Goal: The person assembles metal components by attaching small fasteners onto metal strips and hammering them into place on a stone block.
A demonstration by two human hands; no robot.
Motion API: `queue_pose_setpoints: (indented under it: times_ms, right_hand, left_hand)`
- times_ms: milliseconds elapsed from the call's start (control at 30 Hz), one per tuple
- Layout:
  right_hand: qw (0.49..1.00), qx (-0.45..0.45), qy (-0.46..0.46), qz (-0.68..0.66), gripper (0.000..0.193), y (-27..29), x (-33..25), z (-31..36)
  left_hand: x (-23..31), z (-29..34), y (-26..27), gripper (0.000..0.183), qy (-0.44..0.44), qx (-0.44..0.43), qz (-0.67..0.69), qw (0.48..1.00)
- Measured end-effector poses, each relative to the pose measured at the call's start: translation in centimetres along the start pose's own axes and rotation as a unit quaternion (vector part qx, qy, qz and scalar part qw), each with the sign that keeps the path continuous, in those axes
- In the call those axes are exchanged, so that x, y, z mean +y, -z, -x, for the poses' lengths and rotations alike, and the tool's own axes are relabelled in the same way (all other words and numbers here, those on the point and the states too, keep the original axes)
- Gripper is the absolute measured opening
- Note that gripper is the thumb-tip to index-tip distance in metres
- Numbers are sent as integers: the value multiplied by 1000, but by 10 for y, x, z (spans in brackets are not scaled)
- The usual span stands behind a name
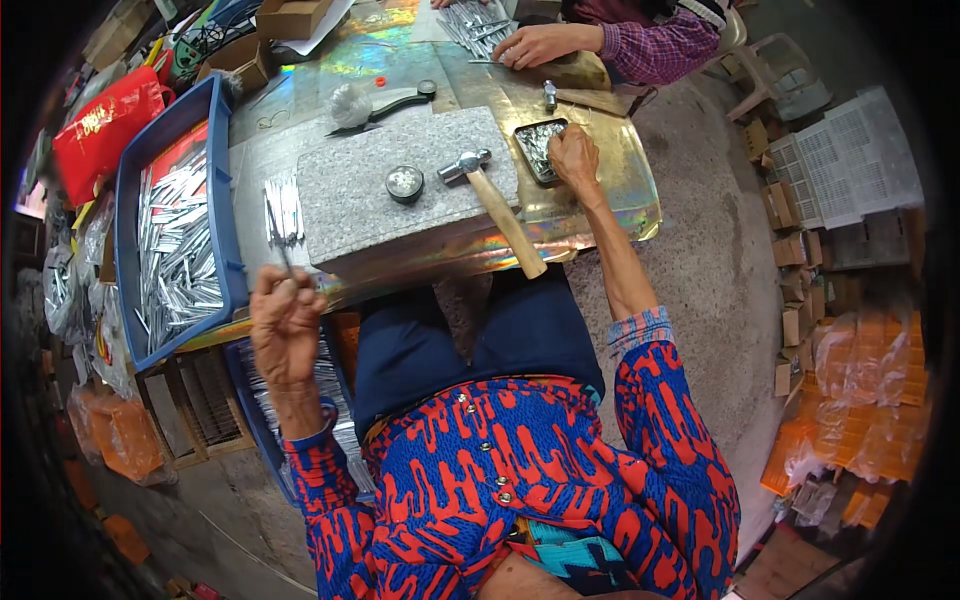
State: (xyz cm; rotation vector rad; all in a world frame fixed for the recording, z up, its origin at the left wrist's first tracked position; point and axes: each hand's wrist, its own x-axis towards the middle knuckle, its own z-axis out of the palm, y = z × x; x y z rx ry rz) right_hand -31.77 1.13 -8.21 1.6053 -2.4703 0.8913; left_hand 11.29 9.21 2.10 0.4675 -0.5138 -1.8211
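Observation:
My left hand (287, 325) is held just off the table's front edge, its fingertips pinching a thin metal rod (285, 258) that points away from me. Beyond it a small row of silver metal strips (283, 208) lies beside a grey stone block (340, 190). My right hand (575, 160) reaches to the right rim of a small black tray (522, 150) of little shiny metal parts (540, 137). Its fingers are drawn together, and what they may hold is hidden. A hammer (500, 210) rests on the block, handle over the front edge, next to a round tin (405, 184).
A blue bin (233, 262) of silver metal pieces stands at the left. Behind the block lie a black-handled tool (405, 102) and a clear plastic bundle (349, 106). Another hammer (590, 100) lies behind the tray. Across the table, a co-worker's hand (535, 45) touches metal pieces.

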Motion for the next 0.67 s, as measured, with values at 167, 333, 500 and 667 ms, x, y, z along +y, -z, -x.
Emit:
queue_pose_setpoints:
  times_ms: [167, 333, 500, 667]
  right_hand:
    - [995, -27, 94, 14, 18, 0, 3, 1]
    - [973, -73, 214, -47, 14, 10, 5, 5]
    - [968, -127, 133, -168, 15, 17, 13, 3]
    - [905, -213, -38, -366, 12, 37, 0, 7]
  left_hand:
    - [-41, -9, -30, 32, 48, 6, -35, 998]
    - [-58, -12, -50, 36, 91, -69, -59, 992]
    - [-64, -15, -57, 35, 116, -78, -114, 983]
    - [-66, -18, -64, 34, 125, -84, -184, 971]
